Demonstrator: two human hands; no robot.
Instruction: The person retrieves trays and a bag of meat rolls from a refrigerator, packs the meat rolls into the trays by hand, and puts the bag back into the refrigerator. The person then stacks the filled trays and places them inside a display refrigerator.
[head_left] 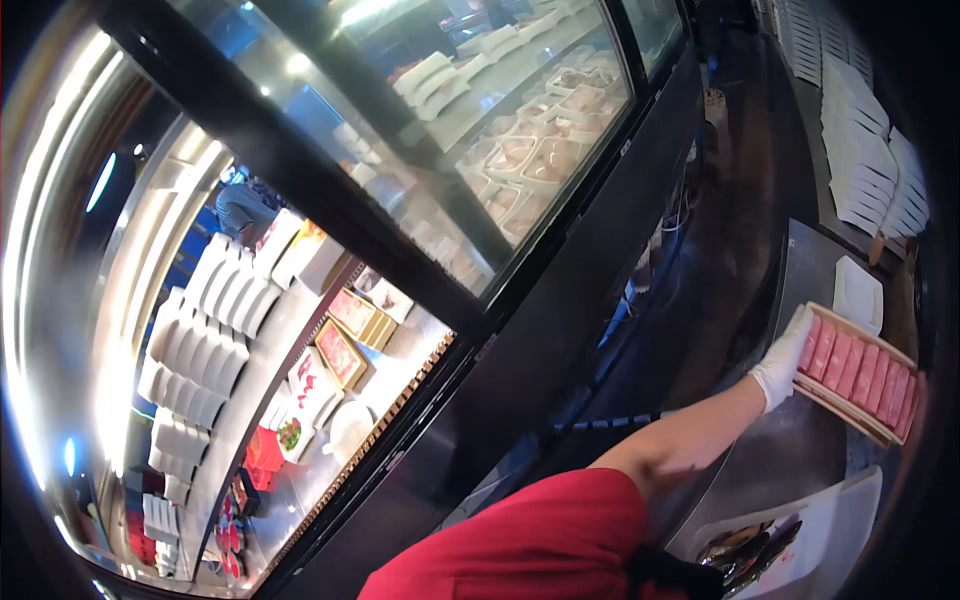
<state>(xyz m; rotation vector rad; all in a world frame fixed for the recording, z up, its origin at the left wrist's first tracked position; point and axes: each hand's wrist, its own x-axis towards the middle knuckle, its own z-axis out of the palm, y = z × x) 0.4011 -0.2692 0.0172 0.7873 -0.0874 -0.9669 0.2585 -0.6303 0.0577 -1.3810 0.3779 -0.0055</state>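
My left hand [785, 360], in a white glove, reaches out to the right from a red sleeve. Its fingers are closed on the near-left end of a shallow wooden tray [853, 413], with part of the grip hidden by the tray. Pink rolled meat slices [858, 368] lie side by side in a row in the tray. The tray is above or on the metal counter; I cannot tell whether it touches. A white rectangular plate [858, 294] lies just beyond it. My right hand is out of view.
Stacked white dishes [858, 150] line the far right counter. Nearer, a white tub [820, 540] holds metal tools [750, 555]. To the left, a black-framed glass display case [480, 330] holds packed trays [545, 150], stacks of plates [205, 340] and meat trays [340, 353].
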